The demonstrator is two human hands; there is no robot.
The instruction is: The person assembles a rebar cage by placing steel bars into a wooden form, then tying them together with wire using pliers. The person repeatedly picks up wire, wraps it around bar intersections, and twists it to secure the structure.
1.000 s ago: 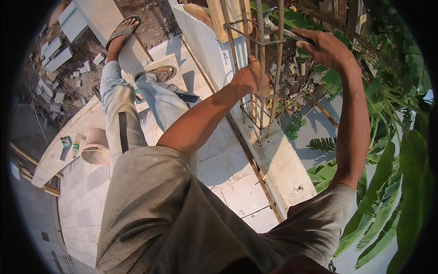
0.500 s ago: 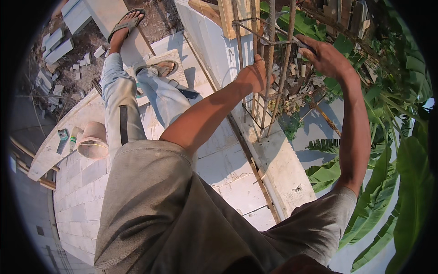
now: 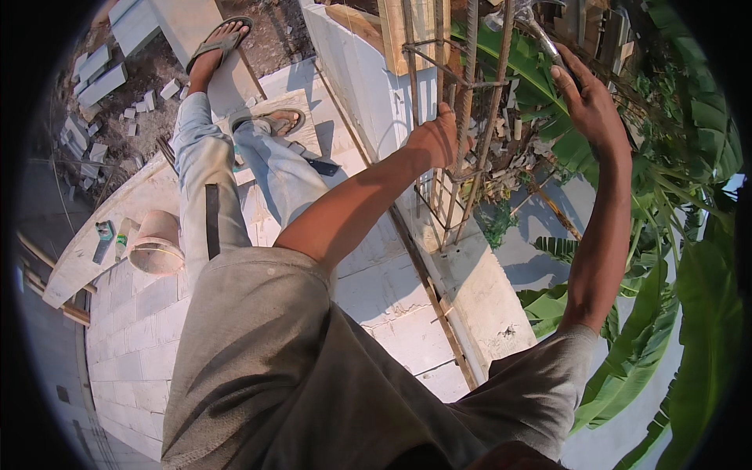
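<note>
Upright rusty rebar rods [image 3: 468,74], tied with thin square stirrups [image 3: 423,56], rise from the top of the wall on the right. My left hand [image 3: 435,142] is closed around one of the rods; some fingers are hidden behind it. Just right of the rods, my right hand [image 3: 589,106] is raised and grips a hammer [image 3: 544,37] with a shiny metal shaft and dark grip. The hammer's head lies at the top edge of the view, partly blurred, apart from the rods.
Wooden formwork boards [image 3: 392,35] stand behind the rods. My feet in sandals rest on a plank [image 3: 188,31] and a board [image 3: 309,117]. A bucket [image 3: 157,243] sits at left on a curved ledge. Banana leaves [image 3: 709,313] fill the right side; broken blocks [image 3: 102,86] lie far left.
My right hand has drawn the hammer up and away from the rods, turning its shaft more upright. My left hand stays on the rod, slightly lower.
</note>
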